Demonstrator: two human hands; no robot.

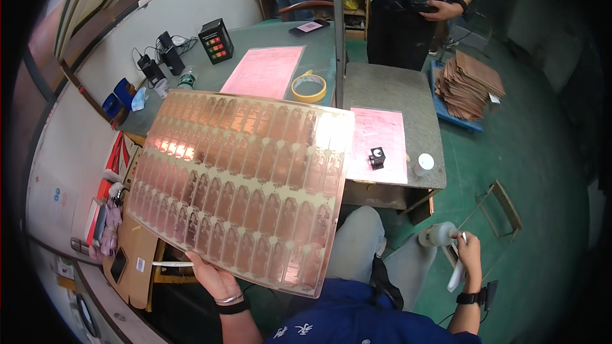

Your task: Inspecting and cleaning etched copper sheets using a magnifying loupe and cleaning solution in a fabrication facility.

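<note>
Copper-coloured and shiny, the panel [242, 185] is raised at a tilt in front of the person, its ranks of elongated shapes facing up and catching light along the upper part. The hands are apart. The left hand [217, 280] is clamped on the panel's lower edge, with a slim white stick [172, 264] jutting out beside the fingers. The right hand [470, 255], well off to the side, looks curled around a white strip [456, 278] next to a pale bottle [438, 234]; whether it grips the bottle too, I cannot tell.

With one hand bearing a broad sheet, a firm hold at the rim matters most: fingers off the patterned face, and the angle changed gently so that glare moves across each row without hiding it. The white stick is best pointed away from the copper, and the bottle well clear of it. The counter [395, 83] carries a small black cube [377, 158] on a pink sheet [376, 127]; the panel's corner should be lifted clear of both.
</note>
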